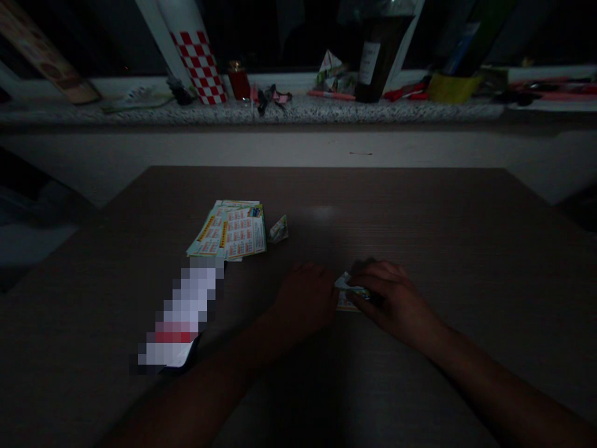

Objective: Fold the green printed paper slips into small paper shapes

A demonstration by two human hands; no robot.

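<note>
A small folded printed paper [347, 303] lies on the table between my two hands. My left hand [305, 295] is closed at the paper's left edge, back of the hand up, its fingertips mostly hidden in shadow. From the right, my right hand [396, 302] pinches the paper, thumb on the near side and fingers over the far side. A whitish folded corner shows between the hands. Left of them lies a loose stack of printed paper cards [242, 233], with a small folded paper piece [278, 230] beside it.
A phone [186, 317] with a lit, blurred screen lies on the brown table [420, 211] near my left forearm. Behind, the granite windowsill [298, 115] carries a red-checked cylinder [200, 65], a small red bottle [239, 82], a dark labelled container [373, 65] and a folded paper shape [331, 71].
</note>
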